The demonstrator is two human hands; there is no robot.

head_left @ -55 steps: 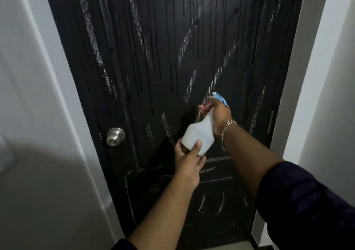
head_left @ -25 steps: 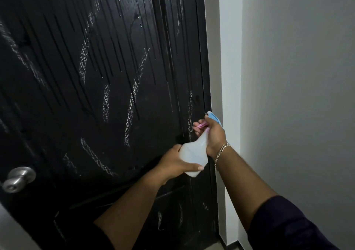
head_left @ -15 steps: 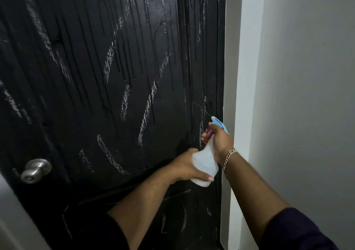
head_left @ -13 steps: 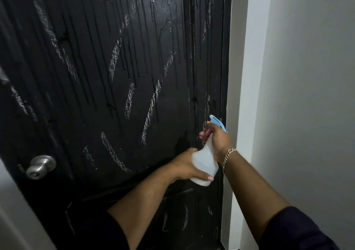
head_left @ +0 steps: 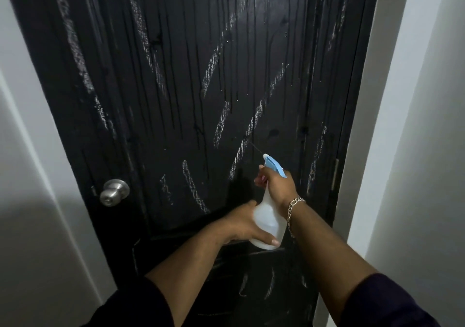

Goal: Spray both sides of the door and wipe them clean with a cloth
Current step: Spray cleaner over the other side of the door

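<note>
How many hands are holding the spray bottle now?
2. The right hand grips the bottle at its neck, under the blue trigger head; the left hand holds its base.

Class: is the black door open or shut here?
Shut: the door fills its white frame edge to edge, with no gap showing.

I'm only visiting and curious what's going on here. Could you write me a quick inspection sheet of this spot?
Surface: black door, closed, wet with drip runs and streaked with white chalky marks.
Job's things: white spray bottle with blue trigger head, nozzle aimed at the door; no cloth seen.
Clutter: nothing seen.
Hands: right hand grips the bottle's neck at the trigger; left hand holds the bottle's base.
Cables: nothing seen.
Surroundings: silver door knob at the door's left edge; white wall to the right; chain bracelet on the right wrist.
</note>
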